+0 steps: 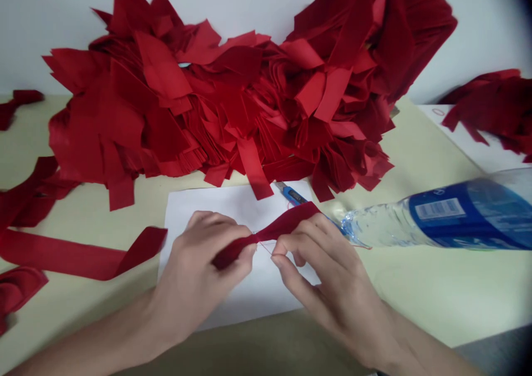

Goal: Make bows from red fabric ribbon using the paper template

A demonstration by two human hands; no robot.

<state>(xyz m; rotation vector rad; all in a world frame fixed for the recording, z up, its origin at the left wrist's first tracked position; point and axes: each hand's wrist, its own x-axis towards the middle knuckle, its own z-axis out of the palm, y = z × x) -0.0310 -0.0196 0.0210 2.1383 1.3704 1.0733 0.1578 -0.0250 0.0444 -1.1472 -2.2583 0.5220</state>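
Pale bench [419,293] runs under it all. Near the middle, the left hand [199,270] and the right hand [324,287] are both almost shut, and each one pinches an end of one red strip [270,233] just above a white sheet [266,290]. Only this one strip is in the hands. Past it, a blue knife [291,194] sits at the far edge of the sheet. A water bottle [394,223] lies on its side to the right, and a long red band [70,257] lies to the left. Far back, a big heap of red pieces [224,110] is piled against a white wall [482,32].
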